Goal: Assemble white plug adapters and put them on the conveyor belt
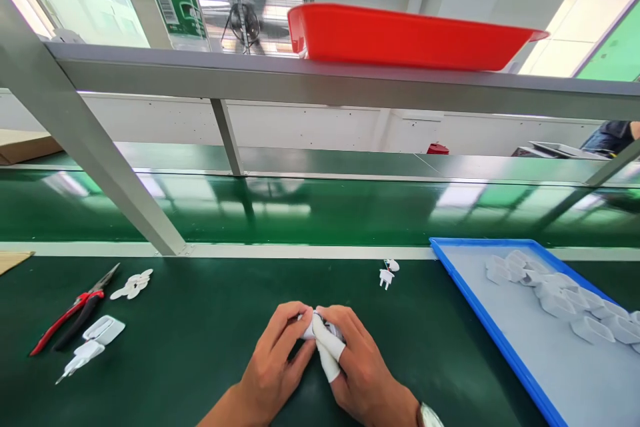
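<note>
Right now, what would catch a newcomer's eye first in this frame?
The red tray on the overhead shelf stands out most, above the green belt. Low in the middle, the left hand and right hand pinch a small white part together. At right sits a blue tray of white parts; red pliers lie at left.

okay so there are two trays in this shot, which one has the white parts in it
The blue tray at the right of the green table, holding a row of white plastic parts. The red tray sits up on the overhead shelf.
</note>
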Demonstrator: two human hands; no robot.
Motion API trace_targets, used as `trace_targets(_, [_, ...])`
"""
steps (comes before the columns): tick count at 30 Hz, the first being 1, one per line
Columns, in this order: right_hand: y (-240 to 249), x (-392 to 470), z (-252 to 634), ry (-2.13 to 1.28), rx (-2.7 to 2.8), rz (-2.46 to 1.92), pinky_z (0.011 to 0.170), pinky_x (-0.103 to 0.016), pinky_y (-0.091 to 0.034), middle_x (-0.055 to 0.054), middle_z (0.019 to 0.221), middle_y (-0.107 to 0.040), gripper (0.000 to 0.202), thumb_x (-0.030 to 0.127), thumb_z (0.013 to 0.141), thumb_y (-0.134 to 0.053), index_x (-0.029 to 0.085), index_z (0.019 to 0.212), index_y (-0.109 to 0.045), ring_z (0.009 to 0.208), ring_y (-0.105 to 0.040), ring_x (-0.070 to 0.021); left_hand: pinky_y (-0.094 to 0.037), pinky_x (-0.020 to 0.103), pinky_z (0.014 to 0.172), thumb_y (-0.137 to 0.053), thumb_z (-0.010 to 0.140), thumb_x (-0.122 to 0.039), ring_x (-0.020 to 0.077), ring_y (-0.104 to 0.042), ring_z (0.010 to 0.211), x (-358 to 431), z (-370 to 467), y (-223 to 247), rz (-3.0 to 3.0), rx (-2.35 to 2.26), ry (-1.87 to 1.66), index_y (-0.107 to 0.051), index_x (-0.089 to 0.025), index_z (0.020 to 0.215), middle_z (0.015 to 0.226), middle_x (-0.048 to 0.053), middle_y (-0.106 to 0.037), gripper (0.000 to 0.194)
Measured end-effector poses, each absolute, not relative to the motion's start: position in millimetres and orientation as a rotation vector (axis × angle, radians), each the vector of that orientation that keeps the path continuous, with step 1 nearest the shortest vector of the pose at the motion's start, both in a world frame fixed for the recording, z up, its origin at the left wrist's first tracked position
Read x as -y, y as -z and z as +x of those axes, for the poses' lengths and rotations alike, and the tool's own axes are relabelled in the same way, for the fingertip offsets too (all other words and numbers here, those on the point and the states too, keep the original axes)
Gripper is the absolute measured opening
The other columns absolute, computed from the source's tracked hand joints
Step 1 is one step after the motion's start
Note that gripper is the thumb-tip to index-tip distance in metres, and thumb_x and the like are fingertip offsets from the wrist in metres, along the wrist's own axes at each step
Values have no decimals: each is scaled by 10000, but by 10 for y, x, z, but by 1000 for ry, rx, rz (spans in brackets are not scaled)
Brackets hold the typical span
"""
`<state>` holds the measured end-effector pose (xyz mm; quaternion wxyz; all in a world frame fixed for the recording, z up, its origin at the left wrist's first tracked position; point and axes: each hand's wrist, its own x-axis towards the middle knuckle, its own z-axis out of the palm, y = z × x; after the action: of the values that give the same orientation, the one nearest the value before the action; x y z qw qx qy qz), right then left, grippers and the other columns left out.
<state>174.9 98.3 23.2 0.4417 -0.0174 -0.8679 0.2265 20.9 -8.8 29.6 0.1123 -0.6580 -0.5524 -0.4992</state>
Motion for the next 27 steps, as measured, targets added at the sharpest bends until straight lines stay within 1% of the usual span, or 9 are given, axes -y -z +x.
trace_targets(2, [-217, -978, 1741, -605, 2139, -40, 883, -479, -609, -172, 1253, -624, 605, -11, 904, -468, 201, 1471, -478, 1084, -636, -272, -634, 314, 877, -588, 949, -34, 215, -698, 1018, 87, 207, -286, -1922, 1631, 1472, -621, -166, 1250, 1125, 130, -669, 330])
trace_targets(5, [-218, -983, 1735, -732, 2072, -78, 839, -400, -621, -134, 1175, -656, 583, 23, 929, -513, 219, 1475, -460, 1009, -661, -232, -636, 312, 866, -594, 953, -55, 211, -707, 1008, 77, 187, -270, -1912, 1632, 1508, -618, -173, 1253, 1114, 123, -683, 323])
trace_targets(7, [-231, -990, 1735, -819, 2045, -100, 833, -362, -618, -112, 1144, -666, 554, 38, 937, -541, 225, 1455, -476, 987, -668, -212, -632, 306, 870, -609, 946, -54, 206, -711, 1004, 70, 181, -264, -1916, 1625, 1537, -615, -170, 1249, 1108, 121, -690, 324])
trace_targets(10, [-259, -1001, 1736, -899, 2038, -105, 868, -352, -609, -94, 1163, -655, 488, 35, 934, -540, 249, 1372, -549, 1020, -665, -200, -627, 293, 883, -620, 933, -39, 202, -717, 1010, 69, 199, -273, -1918, 1609, 1564, -624, -162, 1218, 1107, 122, -700, 310])
trace_targets(13, [-279, -1012, 1739, -934, 2064, -95, 873, -346, -608, -92, 1158, -643, 445, 46, 943, -525, 249, 1334, -580, 1031, -660, -196, -631, 278, 871, -608, 929, -25, 200, -729, 1005, 73, 231, -294, -1915, 1601, 1571, -634, -165, 1197, 1099, 120, -715, 303])
trace_targets(17, [-260, -1016, 1743, -904, 2062, -103, 830, -333, -620, -88, 1130, -661, 429, 74, 956, -529, 250, 1344, -576, 986, -679, -195, -641, 288, 864, -612, 949, -93, 208, -749, 998, 68, 222, -279, -1935, 1657, 1596, -640, -186, 1179, 1110, 115, -737, 249])
trace_targets(20, [-242, -1008, 1740, -863, 2029, -128, 815, -326, -628, -90, 1133, -686, 460, 73, 949, -547, 251, 1373, -549, 961, -695, -195, -641, 309, 878, -637, 950, -133, 215, -749, 1017, 60, 183, -235, -1942, 1707, 1608, -632, -198, 1207, 1126, 113, -740, 265])
trace_targets(23, [-272, -1001, 1736, -785, 2059, -90, 839, -351, -630, -101, 1145, -679, 448, 45, 932, -543, 251, 1327, -585, 994, -690, -210, -630, 293, 898, -646, 939, -107, 203, -741, 1026, 63, 169, -212, -1951, 1704, 1603, -636, -188, 1196, 1130, 113, -732, 269])
trace_targets(27, [-330, -993, 1741, -721, 2115, -62, 845, -374, -622, -121, 1141, -658, 496, 9, 911, -502, 234, 1345, -588, 1005, -667, -219, -619, 279, 924, -620, 935, -51, 193, -728, 1048, 78, 192, -229, -1985, 1660, 1608, -641, -176, 1186, 1143, 115, -721, 282])
